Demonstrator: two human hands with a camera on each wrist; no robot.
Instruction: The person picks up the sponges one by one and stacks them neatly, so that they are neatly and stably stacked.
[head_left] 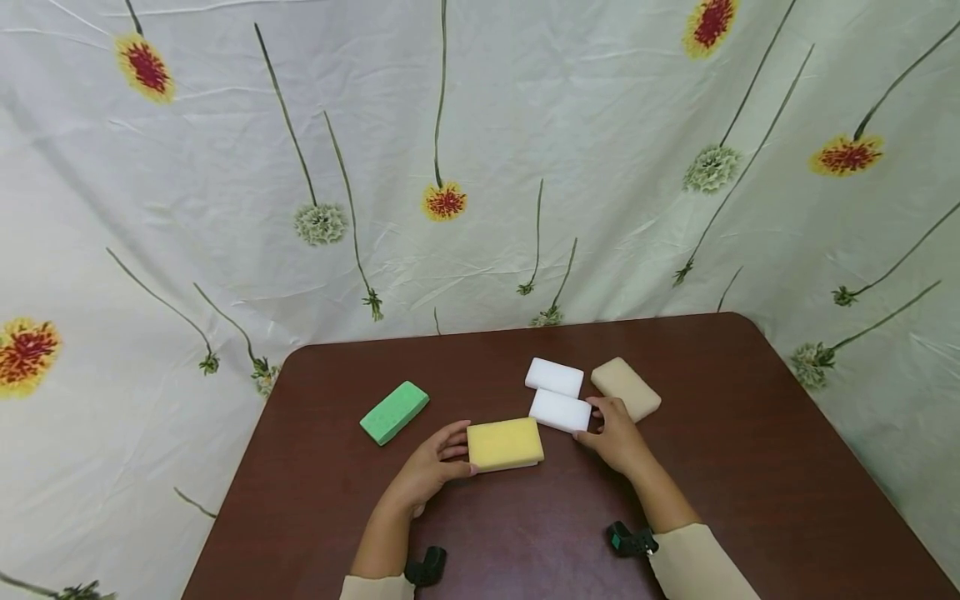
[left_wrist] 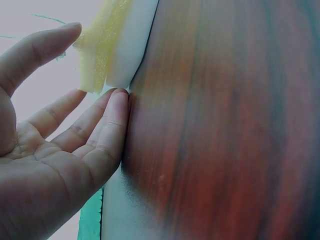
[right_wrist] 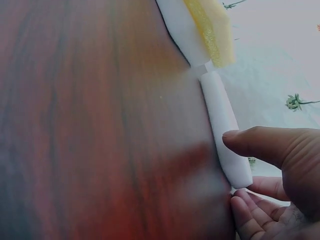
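A yellow sponge (head_left: 505,443) lies over a white sponge (left_wrist: 131,47), whose edge shows beneath it in both wrist views. My left hand (head_left: 435,467) holds the left end of this pair, thumb at the near corner and fingers at the end and far corner. To the right, my right hand (head_left: 617,435) grips the right end of another white sponge (head_left: 560,411). The thumb (right_wrist: 245,142) presses that sponge's near side while the fingers lie around its end. Its left end comes up close to the yellow sponge's right end.
Just behind the gripped white sponge lies one more white sponge (head_left: 555,377). A beige sponge (head_left: 626,388) sits beyond my right hand, and a green sponge (head_left: 394,412) lies at the left. The dark wooden table (head_left: 750,467) ends at a flowered cloth (head_left: 495,250).
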